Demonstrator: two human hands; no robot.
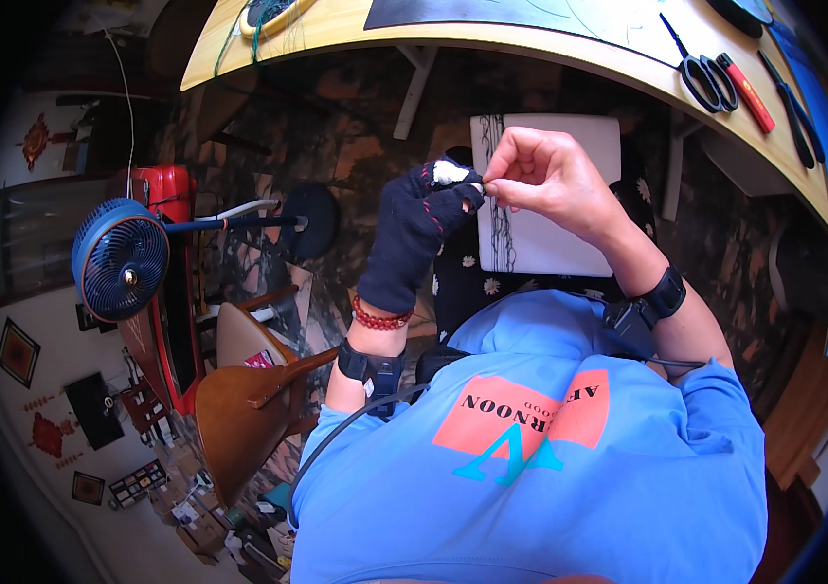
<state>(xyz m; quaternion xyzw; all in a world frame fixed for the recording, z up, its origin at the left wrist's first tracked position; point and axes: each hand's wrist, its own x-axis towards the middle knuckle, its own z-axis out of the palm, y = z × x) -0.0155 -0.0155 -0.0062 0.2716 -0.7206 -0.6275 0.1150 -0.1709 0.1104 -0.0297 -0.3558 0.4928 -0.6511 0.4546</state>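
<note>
My left hand (424, 219), in a dark knitted glove with bare fingertips and a white wrap on one finger, is held closed over my lap. My right hand (552, 183) is bare, its thumb and forefinger pinched together right at the left fingertips. What lies between the fingers is too small to make out. Beneath the hands, a white flat pad (555, 243) rests on my lap on dark flowered cloth (492, 285). Several thin dark strands (499, 234) run down the pad's left side.
Ahead, a curved wooden table (531, 41) carries black-handled scissors (709, 83), a red lighter (747, 94), black pliers-like tool (792, 112) and a tray of green threads (273, 14). To the left stand a blue fan (122, 260) and a wooden chair (239, 414).
</note>
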